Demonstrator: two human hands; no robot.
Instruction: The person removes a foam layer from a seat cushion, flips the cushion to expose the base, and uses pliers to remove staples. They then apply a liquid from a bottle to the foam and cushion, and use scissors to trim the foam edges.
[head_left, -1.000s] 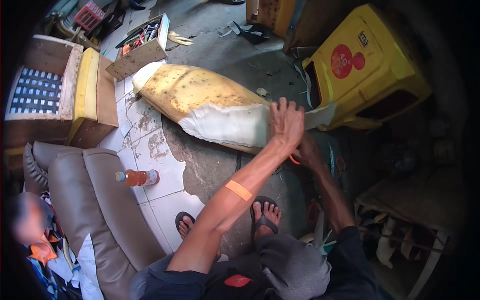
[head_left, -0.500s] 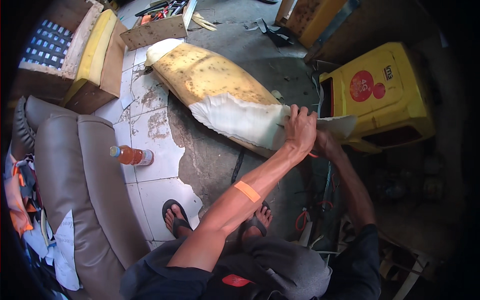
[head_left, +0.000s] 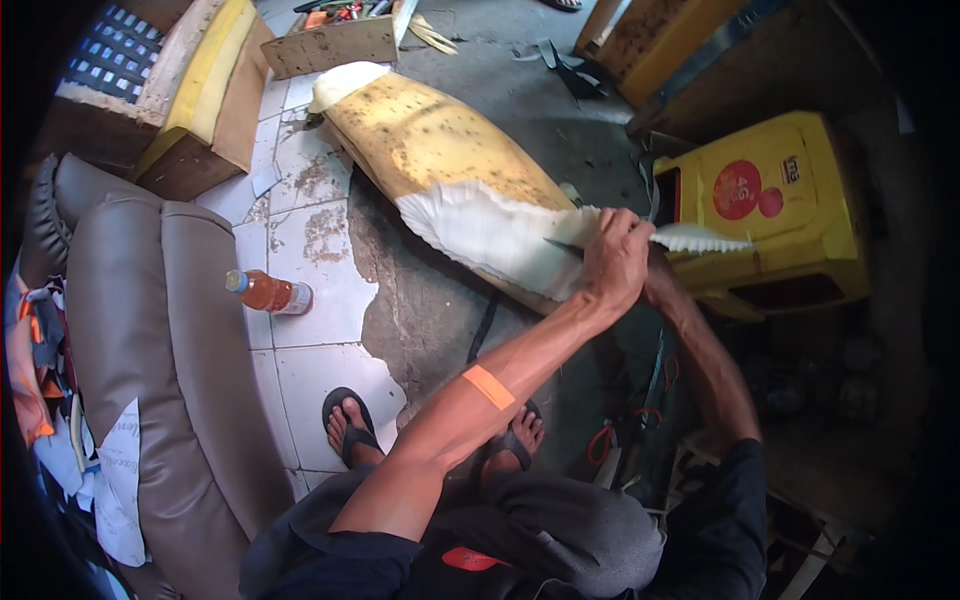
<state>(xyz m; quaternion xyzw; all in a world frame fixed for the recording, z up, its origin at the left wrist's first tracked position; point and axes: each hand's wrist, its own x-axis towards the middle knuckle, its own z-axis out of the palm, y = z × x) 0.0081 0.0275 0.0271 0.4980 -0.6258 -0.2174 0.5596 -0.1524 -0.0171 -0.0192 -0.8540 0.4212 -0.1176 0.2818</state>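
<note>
A long yellow foam cushion [head_left: 440, 130], speckled dark, slants from upper left toward my hands. Over its near part lies a white ragged-edged sheet [head_left: 490, 235]. My left hand [head_left: 615, 262] is closed on the sheet at the cushion's right end, its fingers bent over the edge. Partly behind it, my right hand [head_left: 660, 280] is closed too, its fingers mostly hidden. A dark pointed blade [head_left: 565, 244], apparently of scissors, shows against the sheet left of my hands; its handle is hidden. To their right a white flap [head_left: 700, 240] with a ragged edge sticks out.
A yellow plastic box [head_left: 790, 200] stands at the right. On the left are a brown padded cushion [head_left: 170, 370] and, on the tiles, a bottle of reddish-brown drink [head_left: 270, 292]. A wooden tool tray [head_left: 330, 50] is at the back. Orange loops [head_left: 603, 440] lie near my foot.
The view has shifted slightly. My hands remain together at the sheet's right end. The dark blade shows more clearly, and the flap at the right has turned more edge-on.
</note>
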